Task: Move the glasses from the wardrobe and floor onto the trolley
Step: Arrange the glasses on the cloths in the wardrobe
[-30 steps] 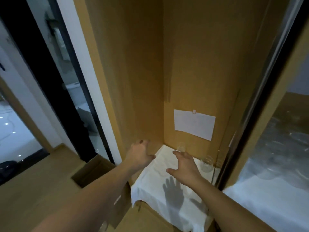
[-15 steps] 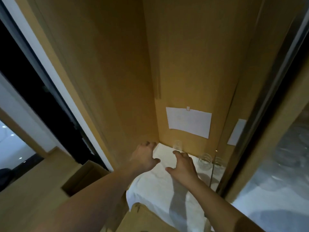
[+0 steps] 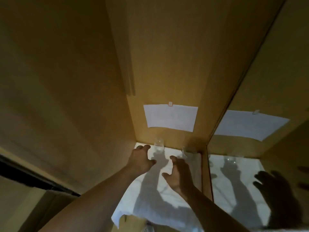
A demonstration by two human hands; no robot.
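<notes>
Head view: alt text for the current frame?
Two bare hands reach into a wooden wardrobe toward two clear glasses on a white cloth: the left hand near the left glass, the right hand near the right glass, neither gripping yet. A white paper is pinned to the back wall; a mirror panel stands at right.

Both hands have pushed deeper into the wardrobe. The left hand (image 3: 141, 160), earlier at the front edge of the white cloth (image 3: 157, 203), now hovers with spread fingers just beside the left glass (image 3: 158, 147) at the back wall. The right hand (image 3: 178, 175) has opened wider and now nears the right glass (image 3: 184, 152), touching neither. The view has closed in, and the doorway and cardboard box have dropped out of sight.
</notes>
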